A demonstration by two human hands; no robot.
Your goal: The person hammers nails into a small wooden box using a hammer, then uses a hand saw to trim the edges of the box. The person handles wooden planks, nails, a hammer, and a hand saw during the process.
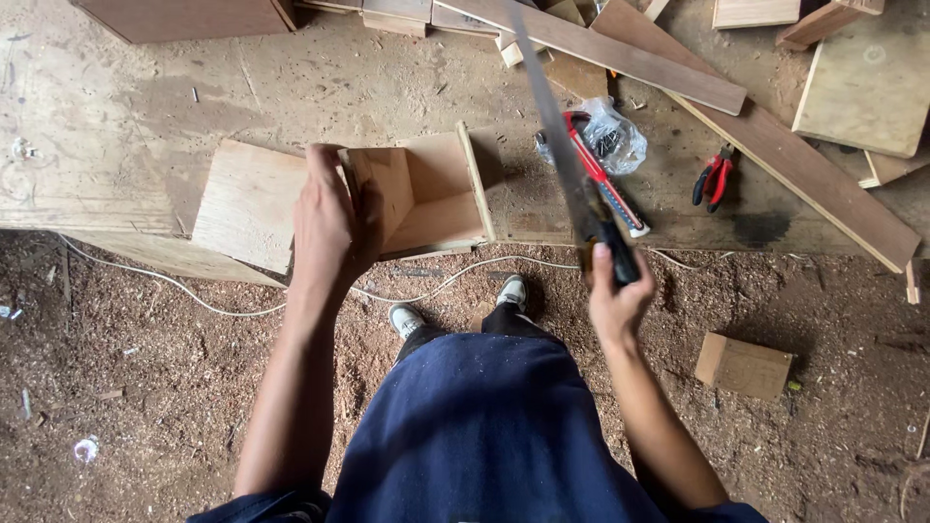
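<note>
The saw is blurred along its long thin blade, and its tip runs out of view at 12 o'clock; the handle is mostly hidden inside the right hand, which is closed around it at about 3 o'clock from the box. The left hand lies flat over the box, fingers wrapped on its near wall and covering that edge. The box is pale plywood, open-topped and square-cornered, and sits at the bench's front edge beside a flat plywood panel at 9 o'clock. Just behind the blade a red-handled tool and a crinkled clear bag are partly hidden; what the bag holds is unclear. Red pliers lie at 2 o'clock near a long dark plank. Below, sawdust covers the floor, with a white cord and a small wood block at 4 o'clock.
</note>
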